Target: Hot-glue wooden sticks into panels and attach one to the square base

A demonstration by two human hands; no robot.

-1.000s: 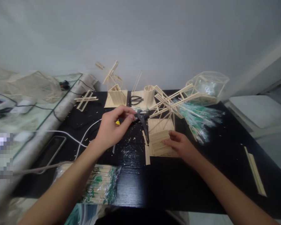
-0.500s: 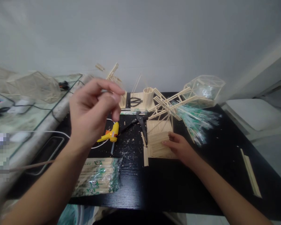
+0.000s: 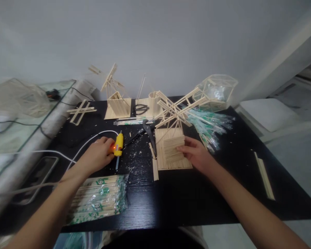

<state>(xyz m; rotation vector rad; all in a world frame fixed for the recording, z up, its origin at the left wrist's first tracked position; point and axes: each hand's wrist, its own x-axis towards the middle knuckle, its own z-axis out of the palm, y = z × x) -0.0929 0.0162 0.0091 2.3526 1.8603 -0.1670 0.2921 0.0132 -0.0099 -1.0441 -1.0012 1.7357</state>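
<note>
My left hand (image 3: 100, 154) has its fingers wrapped round the handle of a yellow glue gun (image 3: 118, 144), whose small orange light glows. Between the thumb and fingers of my right hand (image 3: 195, 152) is a small panel of wooden sticks (image 3: 173, 148), tilted above a larger stick base (image 3: 162, 162). From the back of that base rises a crossed stick frame (image 3: 175, 112). Black pliers (image 3: 148, 129) lie open left of the base, with a few loose sticks (image 3: 155, 169) beside them.
A bag of sticks (image 3: 101, 197) lies front left, a phone (image 3: 38, 180) beyond it. Stick models (image 3: 119, 105) and scissors (image 3: 140, 109) stand or lie at the back. Plastic wrappers (image 3: 209, 126), a polyhedral frame (image 3: 217, 91) and sticks (image 3: 264, 176) are on the right. A white cable (image 3: 86, 143) curves to the glue gun.
My left hand has come down from in front of the view and taken hold of the glue gun. The small panel in my right hand is now lifted and tilted off the base.
</note>
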